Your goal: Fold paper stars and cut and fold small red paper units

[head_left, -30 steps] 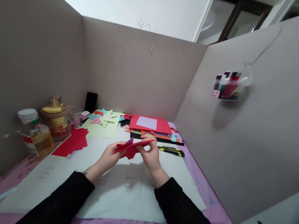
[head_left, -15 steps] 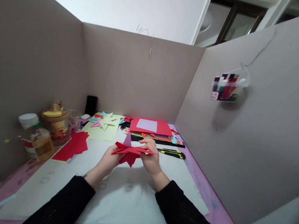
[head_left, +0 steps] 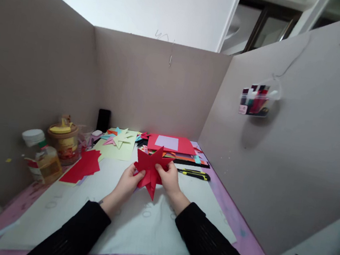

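Note:
A red folded paper star with several points is held up over the middle of the table, its broad face turned toward me. My left hand pinches its lower left side, thumb on the front. On the right side my right hand grips it the same way, thumb near the centre. The fingers behind the paper are mostly hidden. Beneath lies a white sheet with pencilled numbers.
Red paper sheets and glue-like bottles are at the left, beside a lidded tub. Behind lie paper stars and a red sheet stack. A yellow-black utility knife rests right. Grey panels enclose the table.
The red paper star has tilted from nearly edge-on to facing me. Both hands still hold it, and the right fingers have moved from its top edge to a thumb grip on the front.

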Available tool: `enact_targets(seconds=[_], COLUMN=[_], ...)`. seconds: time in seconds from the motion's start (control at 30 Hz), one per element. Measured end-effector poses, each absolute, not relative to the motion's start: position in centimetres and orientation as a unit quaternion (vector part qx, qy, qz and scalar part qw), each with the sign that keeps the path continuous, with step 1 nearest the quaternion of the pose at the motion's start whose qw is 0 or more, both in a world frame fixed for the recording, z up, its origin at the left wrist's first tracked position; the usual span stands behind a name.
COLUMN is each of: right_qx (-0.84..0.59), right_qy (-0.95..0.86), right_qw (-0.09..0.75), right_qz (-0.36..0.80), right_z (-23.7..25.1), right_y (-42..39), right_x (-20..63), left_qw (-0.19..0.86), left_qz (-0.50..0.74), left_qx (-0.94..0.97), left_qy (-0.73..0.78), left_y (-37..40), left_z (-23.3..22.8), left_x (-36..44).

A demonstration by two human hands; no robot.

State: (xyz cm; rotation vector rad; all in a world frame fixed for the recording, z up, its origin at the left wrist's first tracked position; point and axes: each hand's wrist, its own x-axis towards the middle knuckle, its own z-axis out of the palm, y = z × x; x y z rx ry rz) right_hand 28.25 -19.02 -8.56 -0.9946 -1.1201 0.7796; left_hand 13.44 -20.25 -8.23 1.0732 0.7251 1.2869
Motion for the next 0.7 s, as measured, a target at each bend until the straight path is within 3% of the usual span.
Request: enact_targets(seconds=[0.27,0.7], right_qx=[-0.419,-0.410], right_qy=[-0.499,-0.489], right_qw=[0.668,0.657], right_qz=[0.361,0.402], right_z=[-9.3,-9.9], right_y=[-18.4,-17.9], right_x=[28.3,28.2], left_qw=[0.604,0.381], left_qz=[0.558,0.513], left_qx=[0.474,0.667], left_qy=[0.316,0.383], left_y=[-20.2,-20.4], left_z=[-8.2,-8.0], left_x=[13.4,12.6])
